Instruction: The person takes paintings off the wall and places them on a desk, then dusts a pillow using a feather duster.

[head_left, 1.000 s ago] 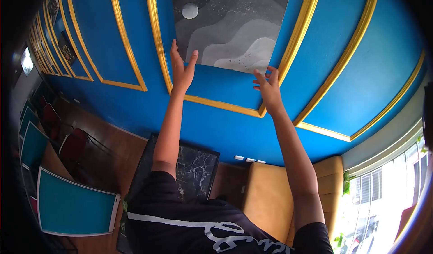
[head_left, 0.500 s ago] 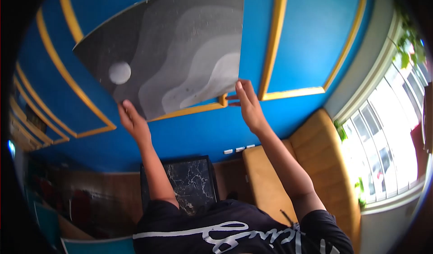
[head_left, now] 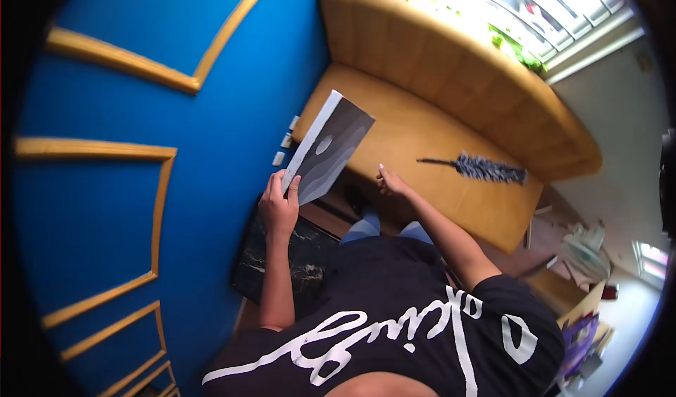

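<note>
My left hand (head_left: pixel 279 205) grips a grey canvas picture (head_left: pixel 331 154) by its lower end, thumb on the painted face and fingers round the white side edge. Wavy bands and a pale disc cover the picture, which stands tilted over the seat's near corner. To the right of it, apart from the canvas, my right hand (head_left: pixel 389 181) is held in the air with nothing in it, the index finger extended and the others partly bent. A grey fluffy duster (head_left: pixel 491 169) with a dark handle lies on the tan bench seat (head_left: pixel 429 150) beyond that hand.
On the left is a blue wall (head_left: pixel 232 136) with yellow moulding (head_left: pixel 127 62) and white switches (head_left: pixel 283 142). A black marble-patterned table (head_left: pixel 282 256) stands below my left arm. Behind the bench's backrest (head_left: pixel 451 52) are a barred window and green plants. Bags and clutter (head_left: pixel 581 252) sit at right.
My view has swung right, from the wall to the bench. The canvas has come down off the wall area, now held by my left hand alone; my right hand has come away from its edge.
</note>
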Demonstrator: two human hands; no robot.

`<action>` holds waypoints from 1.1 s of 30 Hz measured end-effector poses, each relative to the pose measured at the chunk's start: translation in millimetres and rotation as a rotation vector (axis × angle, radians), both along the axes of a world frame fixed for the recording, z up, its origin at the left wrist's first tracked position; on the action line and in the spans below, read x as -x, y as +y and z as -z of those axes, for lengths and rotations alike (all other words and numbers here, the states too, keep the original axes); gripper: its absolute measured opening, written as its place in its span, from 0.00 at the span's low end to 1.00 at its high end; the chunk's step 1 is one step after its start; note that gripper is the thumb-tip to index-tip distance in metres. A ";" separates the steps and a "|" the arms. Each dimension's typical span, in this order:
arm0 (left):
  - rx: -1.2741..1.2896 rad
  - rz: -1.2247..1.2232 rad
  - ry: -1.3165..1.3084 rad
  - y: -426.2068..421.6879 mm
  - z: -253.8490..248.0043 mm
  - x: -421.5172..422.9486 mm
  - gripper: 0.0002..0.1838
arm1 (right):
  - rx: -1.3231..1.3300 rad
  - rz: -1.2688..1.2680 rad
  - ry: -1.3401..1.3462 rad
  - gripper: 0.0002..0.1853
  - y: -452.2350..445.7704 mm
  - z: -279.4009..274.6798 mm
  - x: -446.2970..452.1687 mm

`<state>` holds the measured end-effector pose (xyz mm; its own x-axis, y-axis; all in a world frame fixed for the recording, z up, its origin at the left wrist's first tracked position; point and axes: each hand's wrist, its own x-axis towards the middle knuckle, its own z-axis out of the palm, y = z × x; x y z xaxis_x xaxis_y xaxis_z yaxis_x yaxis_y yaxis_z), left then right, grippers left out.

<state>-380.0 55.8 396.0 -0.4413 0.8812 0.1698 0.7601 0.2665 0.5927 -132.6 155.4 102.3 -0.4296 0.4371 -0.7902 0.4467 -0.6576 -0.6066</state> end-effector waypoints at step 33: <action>0.431 0.508 0.059 11.1 118.0 -203.8 0.10 | 0.374 1.366 0.013 0.25 40.7 255.1 -308.3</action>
<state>-176.2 66.9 277.9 0.0459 0.9713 -0.2333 0.8816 0.0704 0.4667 175.7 196.1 -152.7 0.1472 0.2773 -0.9494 -0.6664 -0.6815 -0.3024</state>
